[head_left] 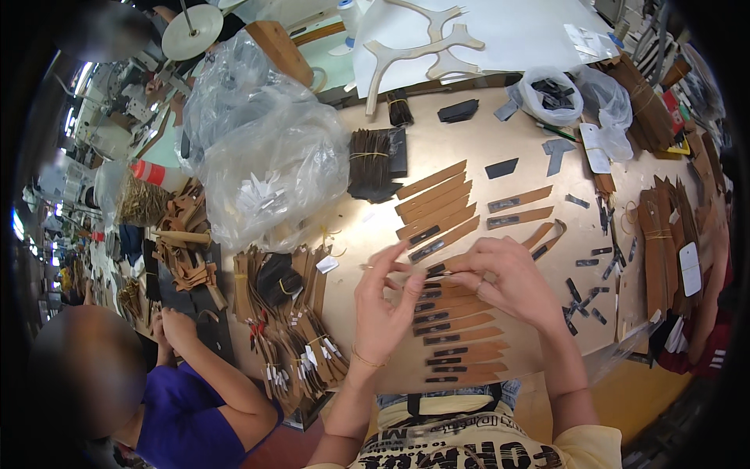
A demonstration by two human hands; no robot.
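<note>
Tan surface [484, 144]: leather strips [478, 334] lie by its near edge, maybe for easy reach. Right fingers [466, 279] pinch one strip [455, 263]; left fingers [385, 259], parted, sit beside.

Type of place: workshop, production floor for cut, leather-like parts.
The setting is indicated by a shared worktable [590, 234], on which brown strips [437, 181] are laid out in rows near the centre. Tied bundles of strips [660, 234] are stacked at 3 o'clock. A white sheet [531, 47] is spread at 1 o'clock, with flat branching pieces [426, 53] placed on it. Pale machinery [139, 95], blurred, is seen at 10 o'clock. A second person in purple [195, 410] is seated or stationed between 7 and 8 o'clock.
</note>
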